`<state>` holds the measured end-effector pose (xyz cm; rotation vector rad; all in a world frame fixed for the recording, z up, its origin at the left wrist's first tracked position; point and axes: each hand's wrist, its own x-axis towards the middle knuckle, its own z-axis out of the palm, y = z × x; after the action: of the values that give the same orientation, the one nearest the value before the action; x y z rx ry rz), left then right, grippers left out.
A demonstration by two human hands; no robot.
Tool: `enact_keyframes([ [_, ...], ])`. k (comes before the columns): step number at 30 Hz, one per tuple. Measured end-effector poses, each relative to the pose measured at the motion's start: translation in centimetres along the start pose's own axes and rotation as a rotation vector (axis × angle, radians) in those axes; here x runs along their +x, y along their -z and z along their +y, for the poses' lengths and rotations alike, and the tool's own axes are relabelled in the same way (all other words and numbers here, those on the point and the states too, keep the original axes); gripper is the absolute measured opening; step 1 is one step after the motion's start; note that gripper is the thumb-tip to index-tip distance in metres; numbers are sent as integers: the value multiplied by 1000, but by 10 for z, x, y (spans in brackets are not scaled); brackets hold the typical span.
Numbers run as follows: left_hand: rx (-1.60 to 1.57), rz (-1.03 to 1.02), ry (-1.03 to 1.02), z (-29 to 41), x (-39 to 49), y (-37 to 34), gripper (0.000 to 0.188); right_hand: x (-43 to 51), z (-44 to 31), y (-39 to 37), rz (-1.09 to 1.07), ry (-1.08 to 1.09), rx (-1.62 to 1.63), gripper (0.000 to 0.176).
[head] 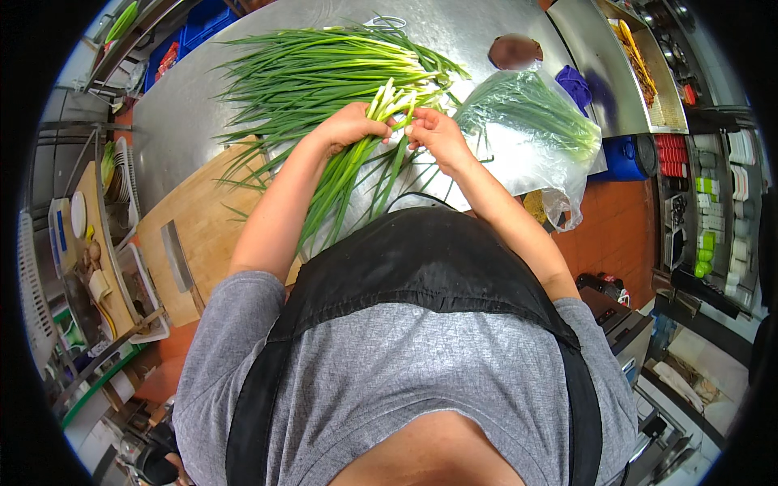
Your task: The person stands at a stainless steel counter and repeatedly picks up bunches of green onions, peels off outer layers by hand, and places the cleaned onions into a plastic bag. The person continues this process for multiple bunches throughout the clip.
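A bunch of green onions (349, 173) is in my left hand (354, 129), which grips it just below the pale ends; the green leaves hang down towards my apron. My right hand (439, 136) pinches a leaf or stalk at the bunch's right side, close to the left fingertips. Behind both hands a large pile of green onions (328, 76) lies on the stainless steel table (182, 115), pale ends to the right. More green onions in a clear plastic bag (535, 106) lie right of my right hand. A pair of scissors (387, 23) shows partly behind the pile.
A wooden cutting board (206, 200) with a cleaver (176, 255) on it is at the left. A purple cloth (573, 88) lies beyond the bag. At the right are a blue drum (626, 158) and shelves of dishes. Blue crates (206, 24) stand at the far left.
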<state>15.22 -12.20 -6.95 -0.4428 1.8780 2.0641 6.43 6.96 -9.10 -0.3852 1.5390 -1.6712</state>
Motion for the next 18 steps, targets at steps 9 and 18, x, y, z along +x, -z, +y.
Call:
enact_keyframes([
  [9, 67, -23, 15, 1, -4, 3, 30, 12, 1, 16, 218, 14, -2, 13],
  [18, -14, -32, 50, 4, -3, 3, 27, 20, 3, 32, 427, 63, -92, 11],
])
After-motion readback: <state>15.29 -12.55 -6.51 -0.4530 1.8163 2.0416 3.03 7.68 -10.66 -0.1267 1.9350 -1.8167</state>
